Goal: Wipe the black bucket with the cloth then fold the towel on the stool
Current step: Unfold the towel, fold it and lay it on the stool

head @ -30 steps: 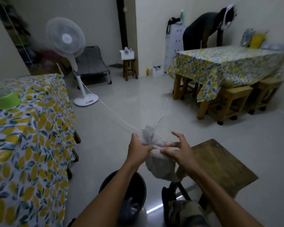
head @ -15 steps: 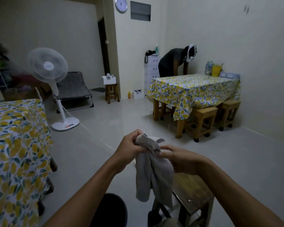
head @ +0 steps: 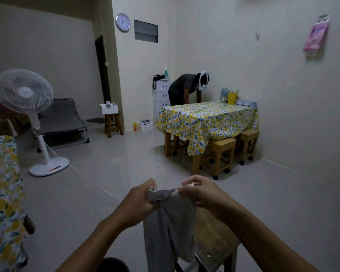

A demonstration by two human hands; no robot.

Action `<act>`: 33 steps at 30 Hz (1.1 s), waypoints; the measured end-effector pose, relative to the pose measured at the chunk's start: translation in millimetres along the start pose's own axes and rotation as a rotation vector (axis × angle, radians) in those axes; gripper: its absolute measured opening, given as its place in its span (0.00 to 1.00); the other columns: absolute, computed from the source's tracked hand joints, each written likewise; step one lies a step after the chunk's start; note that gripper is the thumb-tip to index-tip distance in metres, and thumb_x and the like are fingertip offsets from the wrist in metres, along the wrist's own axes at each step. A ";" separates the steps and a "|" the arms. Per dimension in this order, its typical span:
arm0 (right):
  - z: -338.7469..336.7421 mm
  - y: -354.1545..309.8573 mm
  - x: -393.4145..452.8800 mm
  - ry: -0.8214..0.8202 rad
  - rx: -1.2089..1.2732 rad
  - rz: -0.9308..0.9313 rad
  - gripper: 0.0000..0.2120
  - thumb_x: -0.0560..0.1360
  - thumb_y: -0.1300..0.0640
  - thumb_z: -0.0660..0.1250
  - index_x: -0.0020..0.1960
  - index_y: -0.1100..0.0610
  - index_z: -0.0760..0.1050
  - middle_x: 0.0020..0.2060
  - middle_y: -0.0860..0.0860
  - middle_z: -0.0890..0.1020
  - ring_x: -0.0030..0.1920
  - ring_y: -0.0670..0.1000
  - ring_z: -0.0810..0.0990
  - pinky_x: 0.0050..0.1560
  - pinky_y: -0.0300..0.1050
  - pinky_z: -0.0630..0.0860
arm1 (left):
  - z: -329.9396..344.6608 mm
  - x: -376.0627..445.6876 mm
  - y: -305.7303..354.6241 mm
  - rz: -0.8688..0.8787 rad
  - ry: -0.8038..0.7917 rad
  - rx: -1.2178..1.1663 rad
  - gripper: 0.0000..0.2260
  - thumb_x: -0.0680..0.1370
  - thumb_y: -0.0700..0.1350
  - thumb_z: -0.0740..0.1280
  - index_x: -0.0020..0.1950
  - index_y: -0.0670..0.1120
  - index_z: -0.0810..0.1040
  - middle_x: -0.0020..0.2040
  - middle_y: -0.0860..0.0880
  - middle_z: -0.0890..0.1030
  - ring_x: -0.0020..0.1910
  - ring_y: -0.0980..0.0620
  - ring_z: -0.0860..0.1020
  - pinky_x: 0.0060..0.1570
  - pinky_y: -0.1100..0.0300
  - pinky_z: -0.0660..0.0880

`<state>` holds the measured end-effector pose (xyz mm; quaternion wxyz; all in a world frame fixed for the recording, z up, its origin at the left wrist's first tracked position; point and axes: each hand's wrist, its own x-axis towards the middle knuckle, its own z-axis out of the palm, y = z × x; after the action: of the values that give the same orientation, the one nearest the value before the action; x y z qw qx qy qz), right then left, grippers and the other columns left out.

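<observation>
A grey towel (head: 169, 224) hangs in front of me, held up by its top edge. My left hand (head: 140, 199) grips the towel's left corner in a fist. My right hand (head: 200, 191) pinches the right corner between its fingers. The cloth droops down over the near corner of a dark wooden stool (head: 214, 238) below my right forearm. Only a sliver of the black bucket (head: 114, 265) shows at the bottom edge, under my left forearm.
A lemon-print table (head: 2, 193) stands at my left. A white standing fan (head: 37, 122) with its cord across the floor is ahead left. Far right, a person bends over another lemon-print table (head: 204, 118) with wooden stools (head: 222, 156) under it.
The view has tilted up, so the bucket and stool have slid toward the bottom edge. My hands have pulled the bunched towel apart along its top edge; it now hangs open.
</observation>
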<state>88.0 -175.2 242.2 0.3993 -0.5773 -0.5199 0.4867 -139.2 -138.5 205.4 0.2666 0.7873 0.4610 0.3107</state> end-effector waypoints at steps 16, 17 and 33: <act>-105.5 6.8 -20.8 0.488 -0.381 -0.452 0.06 0.81 0.56 0.68 0.52 0.50 0.84 0.46 0.42 0.86 0.49 0.41 0.84 0.44 0.41 0.82 | 4.5 49.0 -15.2 0.047 0.014 0.236 0.09 0.69 0.58 0.76 0.42 0.58 0.79 0.51 0.60 0.78 0.53 0.57 0.75 0.58 0.47 0.69; -107.9 12.5 -22.1 0.511 -0.362 -0.440 0.06 0.81 0.56 0.68 0.52 0.51 0.84 0.45 0.43 0.86 0.48 0.42 0.84 0.43 0.41 0.81 | 6.1 51.1 -16.2 0.043 0.010 0.225 0.10 0.68 0.59 0.77 0.42 0.57 0.79 0.49 0.60 0.79 0.52 0.57 0.76 0.57 0.47 0.71; -99.7 124.0 -72.5 0.449 -0.369 -0.074 0.12 0.82 0.53 0.66 0.40 0.52 0.78 0.34 0.53 0.81 0.34 0.48 0.76 0.35 0.42 0.71 | 13.5 57.6 -57.1 -0.046 -0.165 0.178 0.03 0.72 0.52 0.76 0.42 0.55 0.85 0.38 0.59 0.85 0.40 0.61 0.82 0.39 0.63 0.76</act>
<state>212.7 -259.8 153.5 0.4101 -0.7141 -0.5191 0.2289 -139.2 -64.2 170.1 0.2397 0.8202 0.4810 0.1963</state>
